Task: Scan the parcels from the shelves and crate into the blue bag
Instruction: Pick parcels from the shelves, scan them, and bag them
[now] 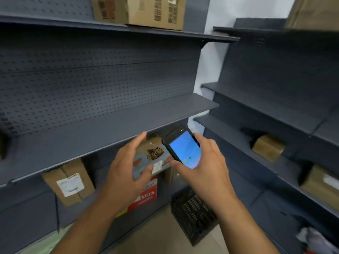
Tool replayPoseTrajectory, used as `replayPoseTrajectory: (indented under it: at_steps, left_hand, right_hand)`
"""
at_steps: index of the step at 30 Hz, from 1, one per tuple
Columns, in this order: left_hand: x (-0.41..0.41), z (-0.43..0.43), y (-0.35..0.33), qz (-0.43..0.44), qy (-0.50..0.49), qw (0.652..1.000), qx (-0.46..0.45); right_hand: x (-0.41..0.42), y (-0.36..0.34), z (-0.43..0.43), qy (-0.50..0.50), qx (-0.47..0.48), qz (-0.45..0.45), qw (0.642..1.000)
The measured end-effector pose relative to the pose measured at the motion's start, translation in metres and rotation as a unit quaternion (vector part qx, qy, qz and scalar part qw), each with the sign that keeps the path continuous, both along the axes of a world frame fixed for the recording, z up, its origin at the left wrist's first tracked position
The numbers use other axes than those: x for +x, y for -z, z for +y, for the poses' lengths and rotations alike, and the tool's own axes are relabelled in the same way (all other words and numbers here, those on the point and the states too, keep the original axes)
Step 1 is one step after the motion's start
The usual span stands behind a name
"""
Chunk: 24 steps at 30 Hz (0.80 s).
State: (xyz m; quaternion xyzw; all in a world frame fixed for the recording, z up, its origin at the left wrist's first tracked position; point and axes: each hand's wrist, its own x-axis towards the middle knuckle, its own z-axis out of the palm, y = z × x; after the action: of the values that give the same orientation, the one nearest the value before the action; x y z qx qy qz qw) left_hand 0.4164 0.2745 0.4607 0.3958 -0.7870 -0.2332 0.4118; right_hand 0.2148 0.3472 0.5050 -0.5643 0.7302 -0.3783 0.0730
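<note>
Left hand [128, 173] grips printed parcel [153, 153] just under shelf [82, 140], its left half hidden behind the palm, label blurred. Right hand [206, 167] clasps scanner [183, 148] beside it; blue screen unreadable.

With the middle shelf [110, 129] as the mark: above it, a large carton [146, 11] sits on the top shelf [165, 32], toward the right end. Under its left part, a labelled parcel [67, 182] stands on a lower shelf. At its right part, just below the front edge, the left hand [128, 171] holds a tilted parcel [152, 154]. The right hand [205, 165] holds a scanner [183, 149] just right of it, overlapping its right edge. Below these stands a printed box [146, 194], and right of that, on the floor, a crate [192, 213]. Right of the middle shelf stands a side rack [275, 107], bearing a small parcel [267, 147] and, lower and farther right, a low parcel [319, 186].
</note>
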Motion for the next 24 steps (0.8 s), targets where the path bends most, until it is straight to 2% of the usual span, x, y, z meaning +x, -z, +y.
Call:
replayPoseTrajectory:
  at_steps: [7,16,24]
  left_hand:
    - [-0.084,-0.05,0.035,0.03,0.066,0.996,0.051]
    - [-0.163,-0.161,0.045,0.066,0.104,0.987,0.099]
    - [-0.222,-0.257,0.076,0.006,0.128,0.985,0.12]
  right_hand:
    - [-0.071,0.033,-0.018,0.073,0.04,0.014,0.996]
    - [-0.15,0.022,-0.119,0.132,0.05,0.049,0.989]
    - [-0.212,0.06,-0.2,0.154,0.084,0.025,0.984]
